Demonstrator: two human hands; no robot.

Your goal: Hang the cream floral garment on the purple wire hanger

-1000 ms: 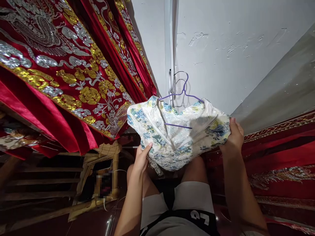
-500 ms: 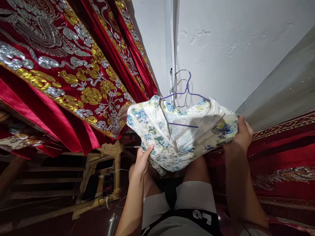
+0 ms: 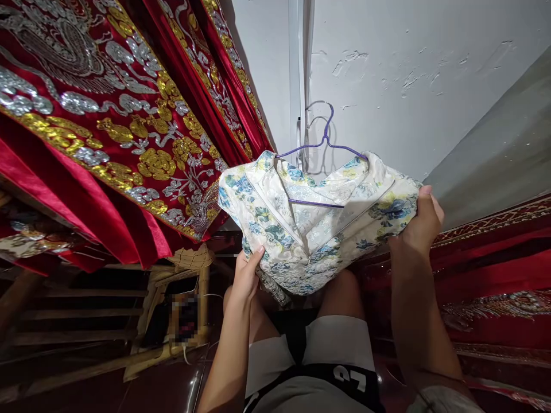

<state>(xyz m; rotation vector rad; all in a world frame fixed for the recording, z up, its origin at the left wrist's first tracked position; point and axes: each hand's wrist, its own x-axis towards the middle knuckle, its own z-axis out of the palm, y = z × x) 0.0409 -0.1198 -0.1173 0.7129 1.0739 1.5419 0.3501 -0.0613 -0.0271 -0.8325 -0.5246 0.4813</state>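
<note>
A white blouse (image 3: 275,235) with blue and yellow flowers hangs on a purple wire hanger (image 3: 325,137), whose hook is up near the wall and whose lower bar shows through the open V neckline. My left hand (image 3: 247,275) is closed on the blouse's left side, thumb on top of the cloth. My right hand (image 3: 424,221) grips the sleeve at the right, stretching it outward; most of its fingers are hidden behind the cloth. The lower part of the blouse hangs down over my knees and is partly hidden.
Red cloth with gold and silver sequins (image 3: 159,163) hangs at the left. Below it stands a bamboo chair (image 3: 142,344) holding a phone with a cable. A white wall (image 3: 387,74) is ahead; more red embroidered cloth (image 3: 508,287) lies along the right.
The blouse and hanger have risen a little toward the wall, with the hook higher. Both hands keep their hold on the cloth.
</note>
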